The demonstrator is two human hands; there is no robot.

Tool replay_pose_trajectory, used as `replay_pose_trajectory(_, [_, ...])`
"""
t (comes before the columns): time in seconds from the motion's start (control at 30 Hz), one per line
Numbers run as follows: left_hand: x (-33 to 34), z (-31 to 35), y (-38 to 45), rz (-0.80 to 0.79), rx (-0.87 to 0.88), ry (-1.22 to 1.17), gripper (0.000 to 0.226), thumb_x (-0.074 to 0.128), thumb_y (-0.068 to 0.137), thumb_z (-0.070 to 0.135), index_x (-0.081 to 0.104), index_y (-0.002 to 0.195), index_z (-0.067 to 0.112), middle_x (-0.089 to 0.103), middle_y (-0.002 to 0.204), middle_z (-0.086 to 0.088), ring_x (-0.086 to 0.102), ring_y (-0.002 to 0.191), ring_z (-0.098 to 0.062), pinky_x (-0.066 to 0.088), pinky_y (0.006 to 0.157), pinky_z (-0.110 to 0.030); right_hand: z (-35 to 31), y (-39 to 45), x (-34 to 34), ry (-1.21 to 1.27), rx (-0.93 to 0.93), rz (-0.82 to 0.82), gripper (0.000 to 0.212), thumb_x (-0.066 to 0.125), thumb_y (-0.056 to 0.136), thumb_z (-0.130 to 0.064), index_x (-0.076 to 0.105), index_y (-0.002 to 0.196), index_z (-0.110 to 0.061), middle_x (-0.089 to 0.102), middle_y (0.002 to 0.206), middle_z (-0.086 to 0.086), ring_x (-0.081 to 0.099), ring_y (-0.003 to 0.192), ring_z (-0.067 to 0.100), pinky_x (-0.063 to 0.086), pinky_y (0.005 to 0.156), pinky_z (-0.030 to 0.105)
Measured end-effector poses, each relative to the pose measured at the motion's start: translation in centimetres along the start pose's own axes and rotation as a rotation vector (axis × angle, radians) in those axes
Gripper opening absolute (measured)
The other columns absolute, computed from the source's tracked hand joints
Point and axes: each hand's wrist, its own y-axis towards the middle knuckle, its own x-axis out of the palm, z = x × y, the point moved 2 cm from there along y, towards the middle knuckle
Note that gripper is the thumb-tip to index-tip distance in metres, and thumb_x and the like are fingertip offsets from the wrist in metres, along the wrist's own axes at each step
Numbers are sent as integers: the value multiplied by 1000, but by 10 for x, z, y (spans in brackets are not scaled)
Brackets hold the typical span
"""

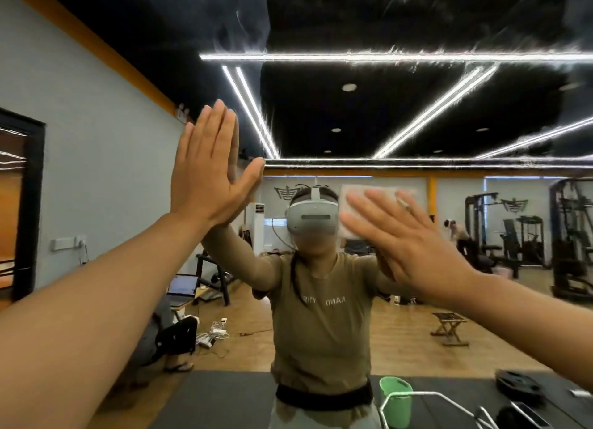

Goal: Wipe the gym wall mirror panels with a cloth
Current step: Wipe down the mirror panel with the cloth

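Observation:
The wall mirror (401,114) fills the view and shows streaks across its upper part. A vertical seam between two panels runs at about a third from the left. My left hand (208,168) lies flat against the glass with straight fingers, high on the left. My right hand (398,239) has its fingers spread and presses a white cloth (348,200) against the mirror at head height. Only the cloth's top and left edges show past the fingers.
A green bucket (396,399) with a white handle stands at the mirror's foot, next to a dark floor mat (218,399). A grey wall (96,159) runs along the left. Reflected behind me are gym machines, a small folding stool, a laptop and a seated person.

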Motion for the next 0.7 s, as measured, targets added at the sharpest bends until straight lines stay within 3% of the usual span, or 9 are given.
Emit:
replay_pose_trajectory(0.17, [-4,2,0,-40,-11,38,87,21,94,71,17,158,11,13,166,-7,7,153,-23,2,123,-36,-16,-71,10,-80,-279,-206,70,41,89,-14,25,156,-28,18,165,-2,13,152,23,8,121,48])
replay_pose_trajectory(0.33, [-10,0,2,-69,13,75,88,23,93,72,20,157,10,16,165,-9,12,152,-26,9,121,-39,20,-70,-8,-193,-508,-289,69,41,88,-19,27,155,-32,20,164,-5,11,152,17,3,123,45])
replay_pose_trajectory(0.43, [-14,0,5,-89,27,81,88,27,92,71,24,155,9,22,163,-11,19,150,-29,17,119,-43,55,-43,-25,-167,-343,-220,72,55,86,-17,31,153,-29,23,163,-1,11,152,19,0,124,42])
replay_pose_trajectory(0.6, [-20,2,8,-135,15,100,91,29,90,73,26,154,9,24,162,-12,22,149,-31,22,117,-45,129,3,-66,11,287,133,55,34,94,-20,38,149,-23,32,158,8,21,148,27,10,120,46])
replay_pose_trajectory(0.7, [-23,5,9,-168,-8,76,91,30,89,72,24,155,9,21,163,-12,20,150,-31,20,118,-46,133,5,-61,55,470,214,56,29,95,-21,38,150,-22,31,159,7,18,150,26,4,121,39])
